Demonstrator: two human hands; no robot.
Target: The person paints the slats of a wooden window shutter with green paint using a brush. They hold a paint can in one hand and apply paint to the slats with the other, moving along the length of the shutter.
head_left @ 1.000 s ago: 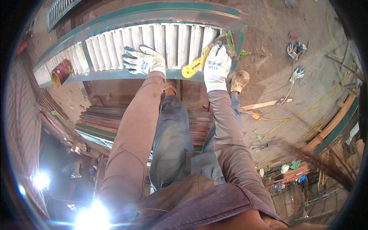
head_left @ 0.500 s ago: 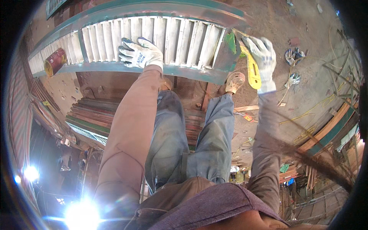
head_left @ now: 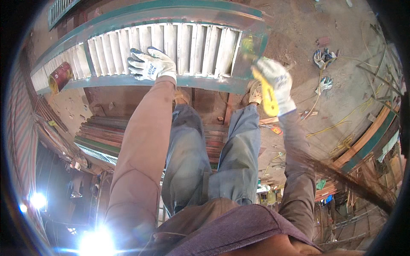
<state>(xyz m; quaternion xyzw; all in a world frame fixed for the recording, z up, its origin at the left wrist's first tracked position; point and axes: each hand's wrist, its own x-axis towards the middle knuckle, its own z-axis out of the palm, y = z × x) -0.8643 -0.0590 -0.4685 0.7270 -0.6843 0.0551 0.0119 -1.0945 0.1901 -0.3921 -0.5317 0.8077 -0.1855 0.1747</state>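
A long louvered shutter (head_left: 171, 81) with a green frame and whitish slats lies across the far part of the view. My left hand (head_left: 151, 65), in a white glove with dark fingertips, rests on the slats with its fingers spread. Off the shutter's right end, my gloved right hand (head_left: 275, 83) is closed around a paintbrush (head_left: 269, 100) with a yellow handle. The brush's far end is smeared by motion over the green end of the frame, so I cannot tell if it touches. A dark red can (head_left: 60, 78) sits tilted at the shutter's left part.
Loose gloves (head_left: 324, 58) and a yellow cord (head_left: 341, 123) lie on the dirt floor to the right. Stacked wooden strips (head_left: 102, 134) lie left of my legs. Another louvered panel (head_left: 62, 10) is at the far left. Bright lamps (head_left: 96, 243) shine at lower left.
My right hand has moved left and a little nearer to me, with the paintbrush in it. My left hand has shifted slightly left in the view, along with the shutter's right end.
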